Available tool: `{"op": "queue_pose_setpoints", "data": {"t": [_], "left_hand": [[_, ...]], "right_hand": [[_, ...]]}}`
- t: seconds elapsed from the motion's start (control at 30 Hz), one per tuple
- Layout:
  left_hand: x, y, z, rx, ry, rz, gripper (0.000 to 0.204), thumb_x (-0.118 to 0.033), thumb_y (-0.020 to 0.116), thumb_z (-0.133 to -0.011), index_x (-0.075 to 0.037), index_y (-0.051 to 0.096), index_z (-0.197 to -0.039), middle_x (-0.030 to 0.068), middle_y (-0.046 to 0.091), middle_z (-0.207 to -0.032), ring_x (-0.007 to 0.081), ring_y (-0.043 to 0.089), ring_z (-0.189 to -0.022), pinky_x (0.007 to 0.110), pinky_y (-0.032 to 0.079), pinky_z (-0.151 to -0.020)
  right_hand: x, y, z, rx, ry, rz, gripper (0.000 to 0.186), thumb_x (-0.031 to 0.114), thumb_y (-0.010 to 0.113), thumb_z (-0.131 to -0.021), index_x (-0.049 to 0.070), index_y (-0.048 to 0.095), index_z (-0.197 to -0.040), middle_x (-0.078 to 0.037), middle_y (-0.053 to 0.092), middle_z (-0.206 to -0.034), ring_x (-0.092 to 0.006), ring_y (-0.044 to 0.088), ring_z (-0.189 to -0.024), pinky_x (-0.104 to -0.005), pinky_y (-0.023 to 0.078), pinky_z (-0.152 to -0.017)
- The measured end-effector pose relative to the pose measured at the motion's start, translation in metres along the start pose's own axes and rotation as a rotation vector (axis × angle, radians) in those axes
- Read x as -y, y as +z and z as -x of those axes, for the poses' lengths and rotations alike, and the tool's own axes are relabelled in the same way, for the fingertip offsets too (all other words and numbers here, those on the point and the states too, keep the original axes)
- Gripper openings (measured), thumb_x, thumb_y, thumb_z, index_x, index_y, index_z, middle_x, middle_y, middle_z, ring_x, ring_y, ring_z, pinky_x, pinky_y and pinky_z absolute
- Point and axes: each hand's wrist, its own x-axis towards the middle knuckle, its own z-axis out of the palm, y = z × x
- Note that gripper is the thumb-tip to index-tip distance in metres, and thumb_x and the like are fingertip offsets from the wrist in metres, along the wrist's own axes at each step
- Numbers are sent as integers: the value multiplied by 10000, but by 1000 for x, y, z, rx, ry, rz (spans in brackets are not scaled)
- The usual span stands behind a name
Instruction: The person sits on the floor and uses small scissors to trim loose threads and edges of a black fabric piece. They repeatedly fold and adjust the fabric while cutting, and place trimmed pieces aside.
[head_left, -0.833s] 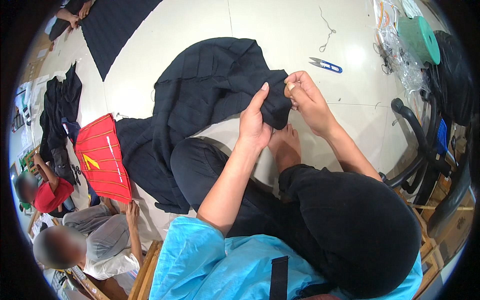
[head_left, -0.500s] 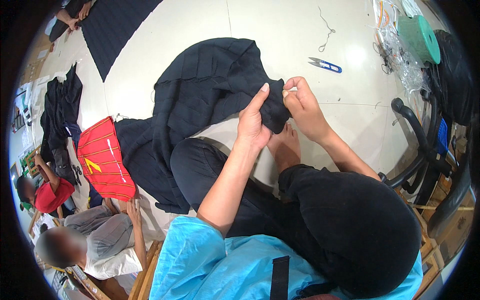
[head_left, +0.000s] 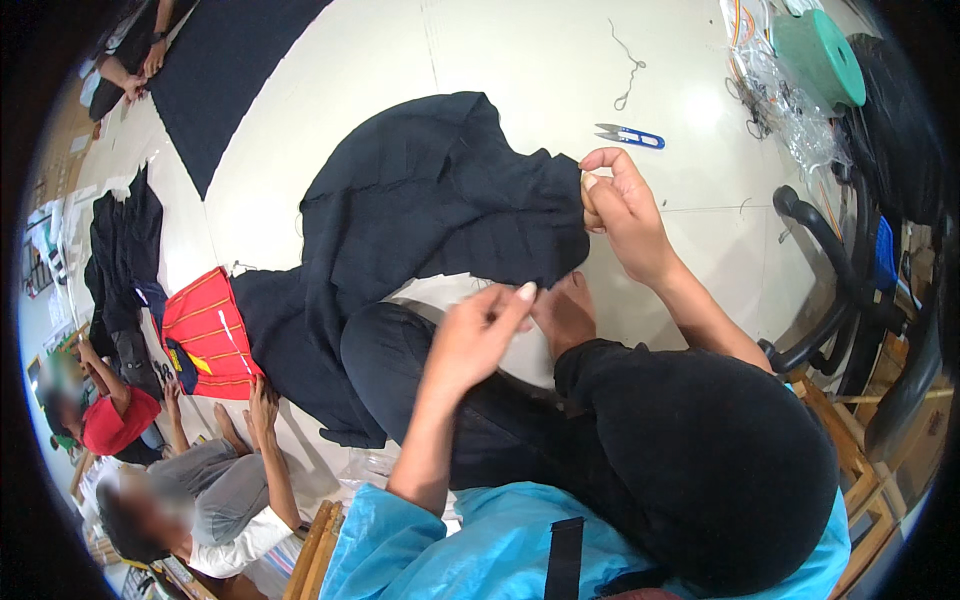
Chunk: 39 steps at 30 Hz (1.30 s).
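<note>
A long piece of black fabric point(head_left: 400, 190) lies across the floor and over my bent leg. My right hand point(head_left: 625, 205) pinches its far right edge between thumb and fingers and holds that end raised. Just below the fabric's lower edge is my left hand point(head_left: 475, 335), blurred, with its fingers partly curled and the thumb tip close to the cloth. Whether it grips anything cannot be made out. Beyond my right hand lie blue-handled thread snips point(head_left: 632, 137) with bare pointed blades.
A loose dark thread point(head_left: 630, 65) lies past the snips. To the left, a person's hand touches a red panel point(head_left: 210, 335) with yellow stripes beside the black fabric. Another person handles black cloth point(head_left: 220, 80) at upper left. A green spool point(head_left: 820, 60) and black chair base point(head_left: 840, 270) stand right.
My left hand has come off the fabric's end and moved down and left. My right hand still pinches the edge, and that end is now spread wider. The view has shifted slightly.
</note>
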Motion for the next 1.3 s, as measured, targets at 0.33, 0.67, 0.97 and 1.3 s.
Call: {"op": "queue_pose_setpoints", "data": {"t": [0.33,0.67,0.97,1.3], "left_hand": [[-114,-95,-169,534,612,-783,652,-537,840,-858,-160,703,-1373,91,710,-1180,303,607,-1278,625,76,-1308],[-120,-118,-145,642,390,-776,411,-320,886,-889,26,792,-1090,42,697,-748,155,627,-715,353,509,-681],[-107,-160,-98,541,246,-528,319,-232,840,-920,21,785,-1108,91,794,-970,187,731,-872,337,592,-835],[-74,-193,-115,307,263,-865,422,-306,856,-908,22,773,-1160,129,810,-978,237,768,-913,389,598,-853]], "right_hand": [[12,14,12,191,-66,75,181,94,482,-1119,36,459,-1288,88,469,-765,-3,389,-676,-217,339,-604],[-4,-2,-6,82,56,-117,193,104,491,-1109,41,461,-1289,74,446,-792,-29,375,-672,-224,327,-611],[1,26,-28,185,141,-50,171,131,501,-1112,60,471,-1265,68,426,-788,-40,356,-664,-240,320,-602],[-36,29,-67,140,186,31,145,117,477,-1108,59,477,-1241,65,427,-777,-46,365,-676,-244,315,-596]]}}
